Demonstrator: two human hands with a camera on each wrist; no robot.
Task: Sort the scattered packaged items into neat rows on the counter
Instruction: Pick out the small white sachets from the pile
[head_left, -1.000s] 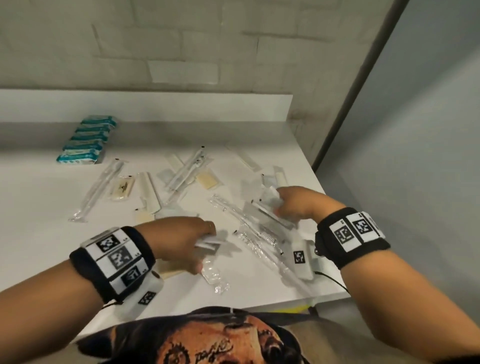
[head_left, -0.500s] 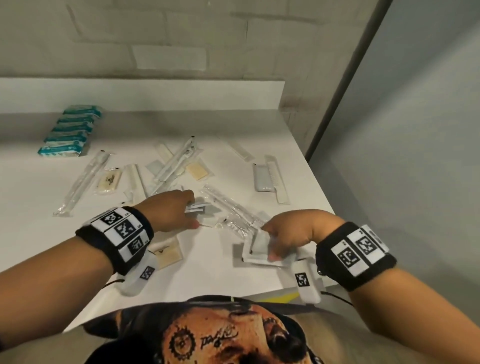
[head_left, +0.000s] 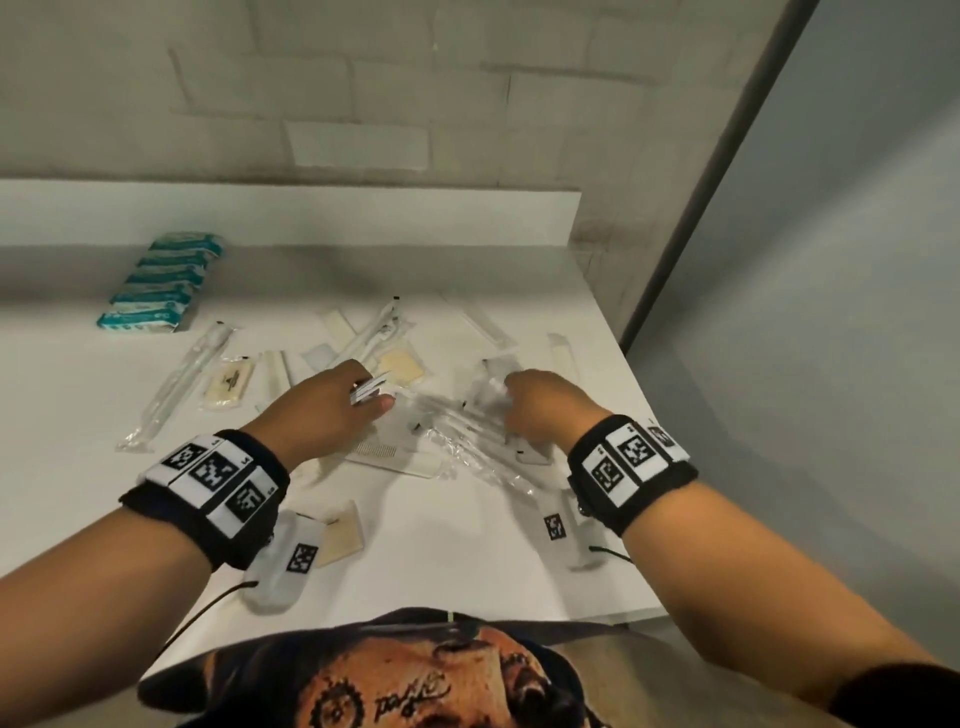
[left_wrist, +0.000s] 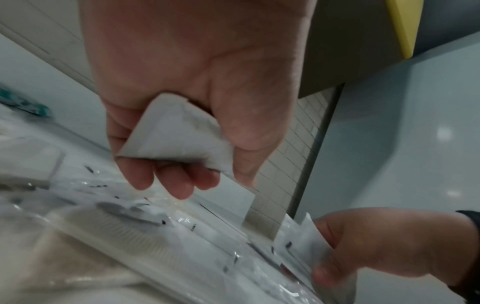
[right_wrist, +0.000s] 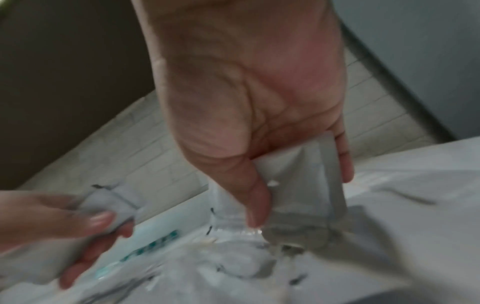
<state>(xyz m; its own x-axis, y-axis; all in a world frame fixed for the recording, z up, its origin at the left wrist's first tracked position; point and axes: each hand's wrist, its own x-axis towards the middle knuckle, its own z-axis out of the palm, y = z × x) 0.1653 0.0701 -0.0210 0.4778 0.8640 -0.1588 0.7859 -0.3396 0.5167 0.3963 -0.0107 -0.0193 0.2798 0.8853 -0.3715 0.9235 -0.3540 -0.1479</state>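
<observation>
Over the bench (head_left: 78, 395), the left hand (head_left: 322, 410) pinches white sachets (left_wrist: 176, 135) while the right hand (head_left: 545, 410) grips a clear-wrapped packet (right_wrist: 306, 185).

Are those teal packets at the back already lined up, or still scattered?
Lined up. The teal packets lie side by side in one neat row at the counter's back left, apart from the loose pile.

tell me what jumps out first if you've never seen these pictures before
Two bare hands meet over a jumble of clear plastic-wrapped items in the middle of the white counter: the left hand grips a small stack of flat white sachets, the right hand pinches another white sachet. At the far left, a tidy row of teal-and-white packets stands out as the only sorted group.
</observation>
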